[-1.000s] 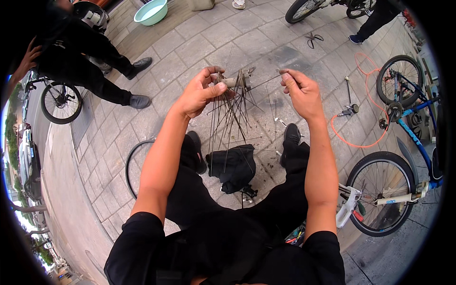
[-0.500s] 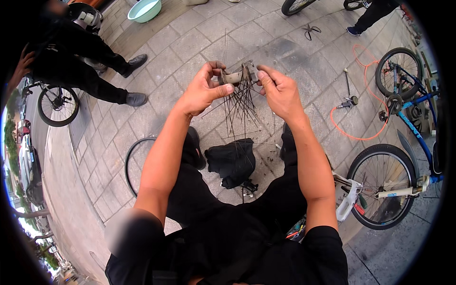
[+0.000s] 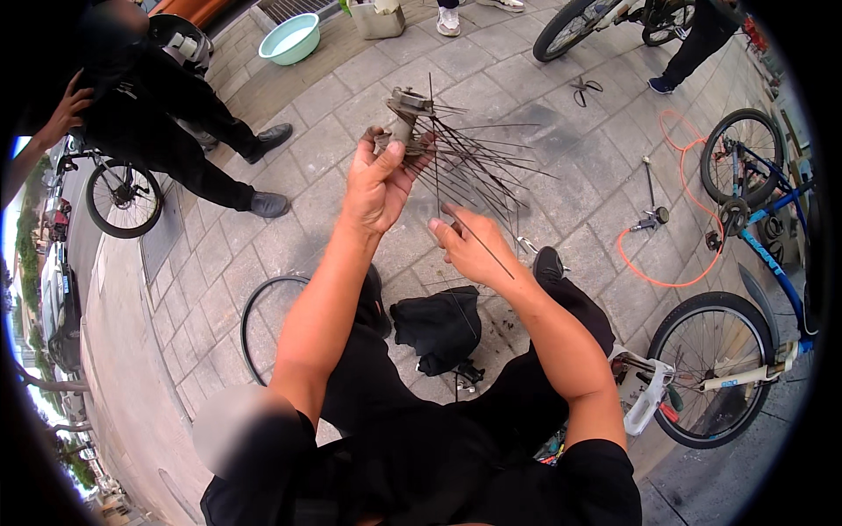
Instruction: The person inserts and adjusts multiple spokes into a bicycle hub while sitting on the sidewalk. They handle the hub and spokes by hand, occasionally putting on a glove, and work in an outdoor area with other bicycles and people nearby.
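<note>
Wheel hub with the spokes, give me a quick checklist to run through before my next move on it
1. Left hand has a firm grip on the hub: ok, fingers wrap its lower part and it is held up off the ground.
2. Right hand has a single spoke pinched: ok.
3. Other spokes untangled: not ok, they fan out and cross.
4. Spoke's far end seated in the hub flange: cannot tell, too small.
5. Ground underneath free of clutter: not ok, a black cloth and a tyre lie by the legs.
</note>
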Action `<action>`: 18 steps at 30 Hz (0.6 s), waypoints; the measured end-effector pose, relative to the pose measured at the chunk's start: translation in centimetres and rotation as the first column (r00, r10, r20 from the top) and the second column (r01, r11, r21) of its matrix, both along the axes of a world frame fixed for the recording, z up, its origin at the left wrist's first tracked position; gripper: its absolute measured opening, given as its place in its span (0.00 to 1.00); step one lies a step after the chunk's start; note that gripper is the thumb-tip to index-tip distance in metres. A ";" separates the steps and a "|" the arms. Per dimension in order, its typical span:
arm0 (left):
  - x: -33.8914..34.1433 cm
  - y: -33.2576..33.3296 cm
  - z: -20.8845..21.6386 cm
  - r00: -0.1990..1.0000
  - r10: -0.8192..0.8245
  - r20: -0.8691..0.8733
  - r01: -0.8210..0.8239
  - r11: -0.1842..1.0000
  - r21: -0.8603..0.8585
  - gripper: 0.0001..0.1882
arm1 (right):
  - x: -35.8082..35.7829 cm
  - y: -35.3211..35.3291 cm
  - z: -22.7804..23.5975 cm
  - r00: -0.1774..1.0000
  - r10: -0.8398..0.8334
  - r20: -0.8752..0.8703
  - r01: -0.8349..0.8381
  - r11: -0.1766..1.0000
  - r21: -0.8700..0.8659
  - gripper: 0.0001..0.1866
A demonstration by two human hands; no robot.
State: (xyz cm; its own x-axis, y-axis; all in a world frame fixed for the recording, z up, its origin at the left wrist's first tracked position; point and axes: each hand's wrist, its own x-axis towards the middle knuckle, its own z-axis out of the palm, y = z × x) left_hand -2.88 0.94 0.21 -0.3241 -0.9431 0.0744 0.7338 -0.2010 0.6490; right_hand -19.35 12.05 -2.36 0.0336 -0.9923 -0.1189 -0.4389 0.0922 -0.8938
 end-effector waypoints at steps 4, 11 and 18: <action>-0.3 0.4 -0.4 0.999 -0.003 -0.041 0.001 0.999 -0.048 0.21 | 2.4 -0.8 -0.9 0.988 -0.093 0.126 0.112 0.982 -0.153 0.20; 0.4 0.1 0.8 0.992 -0.033 -0.121 0.024 0.997 -0.078 0.25 | 4.4 1.5 -4.1 0.990 -0.073 -0.119 0.040 0.965 -0.258 0.16; 0.5 0.3 0.5 0.986 -0.096 -0.138 0.085 0.993 -0.084 0.25 | 3.5 -0.2 -2.7 0.996 -0.019 0.091 0.051 0.931 -0.362 0.17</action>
